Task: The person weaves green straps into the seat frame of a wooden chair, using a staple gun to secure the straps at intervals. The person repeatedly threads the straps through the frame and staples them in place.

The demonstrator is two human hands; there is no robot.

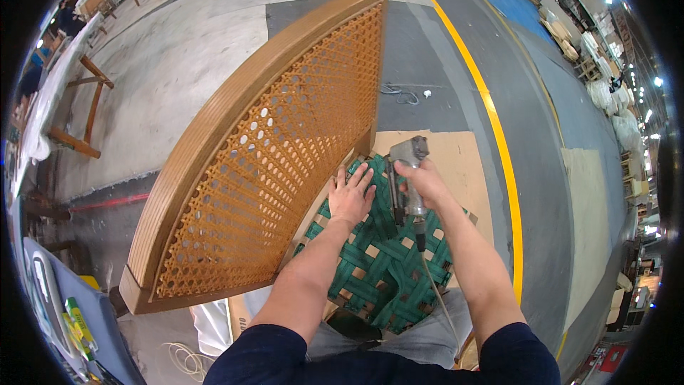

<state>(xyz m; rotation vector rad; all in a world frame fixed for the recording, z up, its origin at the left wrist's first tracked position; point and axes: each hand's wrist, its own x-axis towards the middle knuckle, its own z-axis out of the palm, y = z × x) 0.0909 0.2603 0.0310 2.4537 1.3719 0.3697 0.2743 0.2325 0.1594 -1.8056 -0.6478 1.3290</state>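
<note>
A pneumatic staple gun [409,171] with a grey metal body and dark magazine is gripped in my right hand [425,184]. Its air hose [436,289] runs down toward my lap. Below it lies a chair seat of woven green webbing straps [370,260], with square gaps between the bands. My left hand [349,196] rests flat with spread fingers on the far left part of the webbing. To the left of that hand stands a large wooden chair back with a woven cane panel [285,135], tilted up along the seat. The staple gun's nose is near the seat's far edge; exact contact cannot be made out.
Cardboard [467,160] lies on the floor beyond the seat. A yellow floor line [491,110] runs along the right. At lower left is a blue-grey surface [92,314] holding a green and yellow tube [77,321]. A wooden-legged piece [89,107] stands farther left.
</note>
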